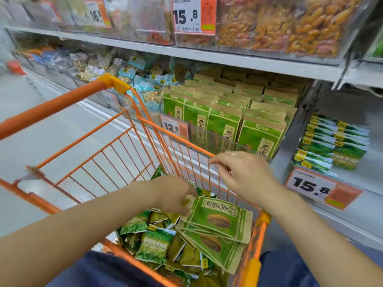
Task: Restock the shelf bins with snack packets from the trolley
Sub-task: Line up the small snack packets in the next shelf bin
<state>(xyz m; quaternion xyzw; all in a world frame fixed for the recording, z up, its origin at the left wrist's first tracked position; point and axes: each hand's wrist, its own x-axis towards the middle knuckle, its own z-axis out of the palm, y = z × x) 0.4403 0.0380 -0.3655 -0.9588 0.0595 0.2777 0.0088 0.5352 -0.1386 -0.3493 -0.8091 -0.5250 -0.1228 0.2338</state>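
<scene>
This is a shop, a supermarket snack aisle. Grey metal shelves (228,59) run along the aisle, stacked with clear bins (145,21) of loose snacks and rows of identical green seed packets (223,125) standing upright. Orange and white price tags (193,15) reading 15.8, 16.8 and 12.8 hang on the shelf fronts. An orange wire trolley (132,129) loaded with green snack packets (154,245) stands on the pale floor (41,104) beside the shelves.

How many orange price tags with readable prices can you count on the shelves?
4. One reads 16.8 at upper left, one 15.8 at upper middle, one 12.8 behind the trolley, one 15.8 at lower right. Blurred ones may exist.
</scene>
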